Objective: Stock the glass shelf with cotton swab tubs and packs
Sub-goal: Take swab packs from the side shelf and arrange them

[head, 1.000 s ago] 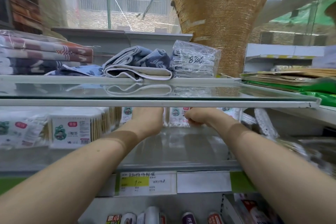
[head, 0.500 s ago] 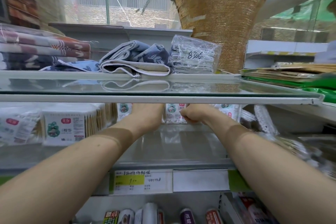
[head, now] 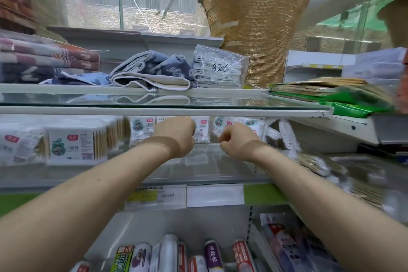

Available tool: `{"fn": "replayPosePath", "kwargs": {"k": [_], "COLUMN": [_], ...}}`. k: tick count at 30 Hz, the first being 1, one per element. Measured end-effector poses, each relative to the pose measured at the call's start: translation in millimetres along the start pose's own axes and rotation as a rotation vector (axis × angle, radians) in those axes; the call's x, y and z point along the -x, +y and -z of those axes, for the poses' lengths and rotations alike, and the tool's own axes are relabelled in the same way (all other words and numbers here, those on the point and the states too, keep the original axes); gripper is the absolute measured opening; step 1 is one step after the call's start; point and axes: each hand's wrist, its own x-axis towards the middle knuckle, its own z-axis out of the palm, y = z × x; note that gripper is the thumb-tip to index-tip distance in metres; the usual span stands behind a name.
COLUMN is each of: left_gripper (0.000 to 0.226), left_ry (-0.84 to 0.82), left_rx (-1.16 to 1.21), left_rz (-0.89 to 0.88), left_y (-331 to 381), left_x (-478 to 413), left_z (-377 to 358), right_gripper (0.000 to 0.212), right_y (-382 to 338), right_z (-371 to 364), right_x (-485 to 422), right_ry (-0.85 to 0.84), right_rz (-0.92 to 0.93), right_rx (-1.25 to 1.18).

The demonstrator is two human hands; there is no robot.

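The swab pack (head: 70,148) is white with a red badge, the towel (head: 154,68) blue-patterned, the column (head: 254,17) gold mesh.

"8306" is handwritten in dark marker on the clear plastic bag (head: 219,68) of folded cloths, far on the top shelf, right of centre. On the folded towels (head: 50,59) at far left, a large white "W" opens a woven brand name whose other letters blur. The cotton swab pack (head: 70,146) at the left of the glass shelf shows "棉签" beside a cartoon figure; its red badge is unreadable. The yellow price label (head: 143,195) on the shelf's front edge is too blurred. White Chinese characters run down the purple roll (head: 213,257) on the near lower shelf, not sharp enough to read.
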Motion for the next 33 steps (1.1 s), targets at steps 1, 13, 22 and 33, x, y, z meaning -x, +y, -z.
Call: {"fn": "replayPosePath", "kwargs": {"k": [1,13,22,33], "left_gripper": [0.017,0.019,0.018,0.032], "left_ry": [-0.003,-0.025,-0.061,-0.096], "left_rx": [0.003,0.008,0.035,0.04], "left_rz": [0.001,-0.021,-0.007,-0.078], "left_y": [3,2,-9,-1], "left_x": [2,14,14,2], "left_z": [1,-1,-10,-22], "right_gripper": [0.025,0.016,0.028,0.018], "right_y": [4,15,13,18], "right_z": [4,12,-2,-9], "right_x": [2,-33,-55,-67], "right_ry": [0.007,0.153,0.189,0.216], "right_rz": [-0.012,-0.145,-0.308,-0.406], "right_rx": [0.013,0.111,0.09,-0.04]}}
